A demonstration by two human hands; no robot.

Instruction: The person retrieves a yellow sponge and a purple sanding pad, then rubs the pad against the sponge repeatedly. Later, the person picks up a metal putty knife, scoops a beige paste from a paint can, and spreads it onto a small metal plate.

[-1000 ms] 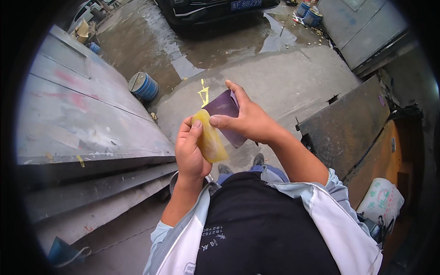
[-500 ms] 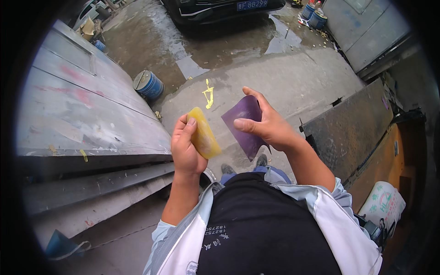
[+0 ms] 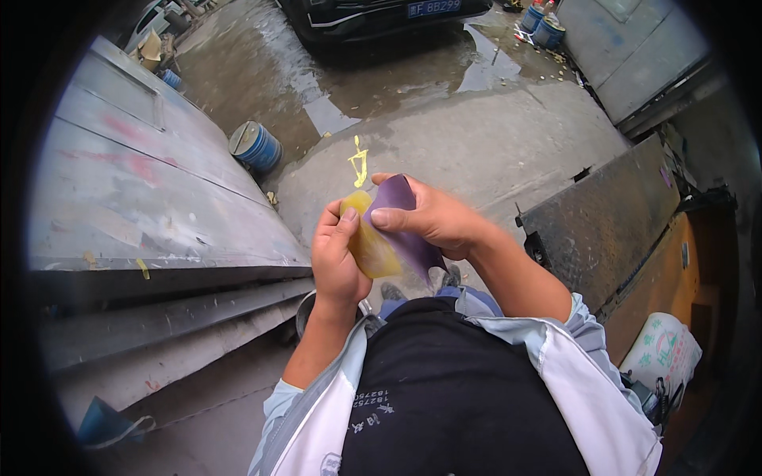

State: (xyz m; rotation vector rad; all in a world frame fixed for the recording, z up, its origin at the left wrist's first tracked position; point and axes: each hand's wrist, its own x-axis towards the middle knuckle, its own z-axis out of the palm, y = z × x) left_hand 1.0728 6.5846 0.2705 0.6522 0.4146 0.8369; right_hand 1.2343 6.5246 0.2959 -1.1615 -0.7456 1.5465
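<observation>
My left hand (image 3: 340, 246) is closed on a yellow, slightly translucent flat pad (image 3: 373, 247) with pale dusty smears, its thumb lying on the face. My right hand (image 3: 435, 220) grips a purple sheet that looks like sandpaper (image 3: 394, 195), with the thumb in front and the fingers behind. The sheet is curved, and its lower corner hangs down. Its left edge overlaps the right side of the pad; whether the two press together cannot be seen. Both are held up in front of my body.
To the left is a paint-stained grey metal door panel (image 3: 151, 178), with a blue bucket (image 3: 255, 147) beyond it. A black car (image 3: 381, 17) stands ahead on wet ground. On the right lean a dark metal panel (image 3: 603, 214) and a white bag (image 3: 663, 349).
My right hand has moved left with the purple sandpaper, which now overlaps the yellow pad. The left hand has shifted slightly right and the pad has turned a little.
</observation>
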